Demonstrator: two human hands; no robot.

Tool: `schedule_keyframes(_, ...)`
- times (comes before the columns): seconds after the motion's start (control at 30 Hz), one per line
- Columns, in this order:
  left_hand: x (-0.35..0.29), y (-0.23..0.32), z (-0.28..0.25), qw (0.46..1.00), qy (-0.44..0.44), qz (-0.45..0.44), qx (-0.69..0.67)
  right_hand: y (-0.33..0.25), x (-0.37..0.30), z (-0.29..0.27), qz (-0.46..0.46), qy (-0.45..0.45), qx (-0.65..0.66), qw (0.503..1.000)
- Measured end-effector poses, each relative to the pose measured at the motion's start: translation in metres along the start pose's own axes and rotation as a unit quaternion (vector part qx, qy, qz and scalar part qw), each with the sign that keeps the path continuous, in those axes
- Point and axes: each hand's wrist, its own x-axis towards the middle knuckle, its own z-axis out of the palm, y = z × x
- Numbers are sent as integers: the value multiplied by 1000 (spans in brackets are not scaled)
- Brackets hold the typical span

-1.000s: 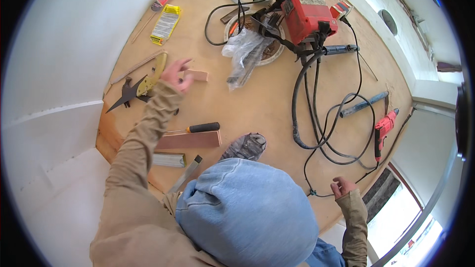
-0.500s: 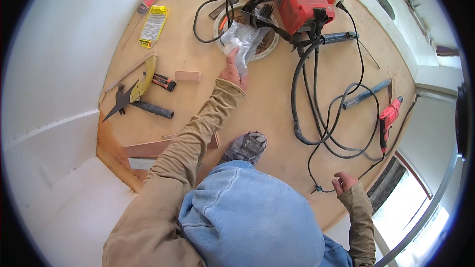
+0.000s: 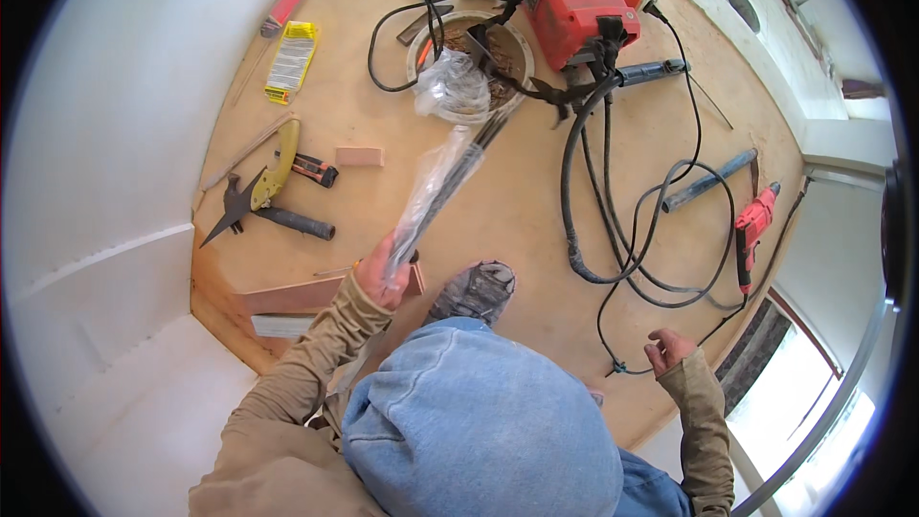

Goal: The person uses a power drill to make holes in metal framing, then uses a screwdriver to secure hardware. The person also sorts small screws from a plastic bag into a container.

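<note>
My left hand [image 3: 381, 275] is closed around the near end of a clear plastic sleeve [image 3: 431, 193] with long, thin dark rods in it. The rods slant up and away over the boards, toward a round white bucket [image 3: 525, 48] holding brown bits. Crumpled clear plastic [image 3: 452, 86] hangs over the bucket's near rim. My right hand [image 3: 672, 351] is low at the right, fingers loosely bent and apart, holding nothing visible. Nearest to it is a black cord [image 3: 613, 364] with a small knot.
A red machine [image 3: 584, 10] with black straps and thick cables stands far right of the bucket. At right lie a red drill [image 3: 756, 220] and a grey tube [image 3: 710, 182]. Left are a yellow-handled saw [image 3: 273, 172], a utility knife [image 3: 314, 169], a small wood block [image 3: 360, 157] and a yellow packet [image 3: 292, 59].
My left hand has drawn back from the bucket toward me, bringing the sleeve of rods out over the boards. Some crumpled plastic stays at the bucket. My right hand has barely moved.
</note>
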Motion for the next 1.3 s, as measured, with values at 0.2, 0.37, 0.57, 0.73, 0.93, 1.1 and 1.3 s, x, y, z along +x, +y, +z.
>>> schedule_keyframes(0.2, 53, -20, -18, 940, 306, 94, 114, -5, -2, 0, 14, -3, 0, 1000)
schedule_keyframes(0.37, 202, -72, -76, 928, 346, 21, 139, -7, -8, -5, 13, 15, 7, 1000)
schedule_keyframes(0.57, 282, -109, -114, 927, 277, -44, 249, 1, -21, -8, 38, 26, 6, 999)
schedule_keyframes(0.73, 269, -64, -78, 928, 271, 113, 228, 4, -25, 0, 52, 22, 0, 998)
schedule_keyframes(0.93, 252, 2, -22, 980, 80, 100, 154, -30, -6, -13, 64, -17, -2, 998)
schedule_keyframes(1.1, 277, 38, -31, 981, 161, 21, -106, -25, 4, -12, 11, 15, -10, 1000)
schedule_keyframes(1.3, 282, 65, -50, 931, 116, -30, -345, -19, 4, -1, 31, -38, -4, 999)
